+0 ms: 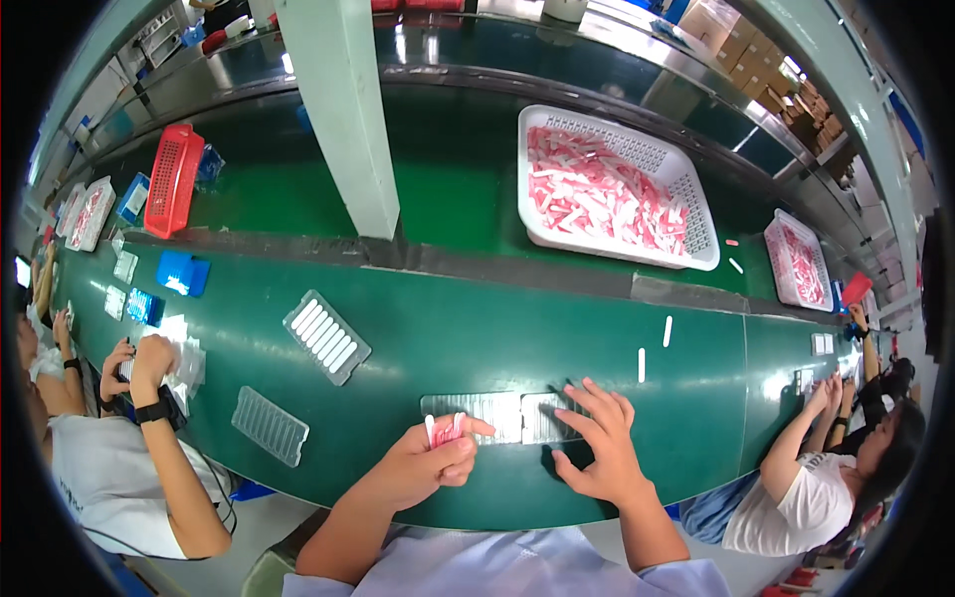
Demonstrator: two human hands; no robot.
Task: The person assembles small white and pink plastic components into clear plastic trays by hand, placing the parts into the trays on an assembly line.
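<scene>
My left hand [423, 463] is closed around a few small pink-and-white sticks [444, 429], whose ends poke up above the fingers. My right hand [597, 438] lies spread with fingers apart on a clear ribbed plastic tray [497, 410] at the near edge of the green table [477, 328]. The left hand sits just in front of that tray's left half. Two loose white sticks [642, 364] lie on the table beyond the right hand.
A white basket [696, 209] full of pink-and-white sticks stands at the back, a second one [796, 261] at the right. Two more clear trays [326, 336] lie to the left. A grey pillar [343, 119] rises mid-table. Co-workers sit on both sides; red basket [171, 179] far left.
</scene>
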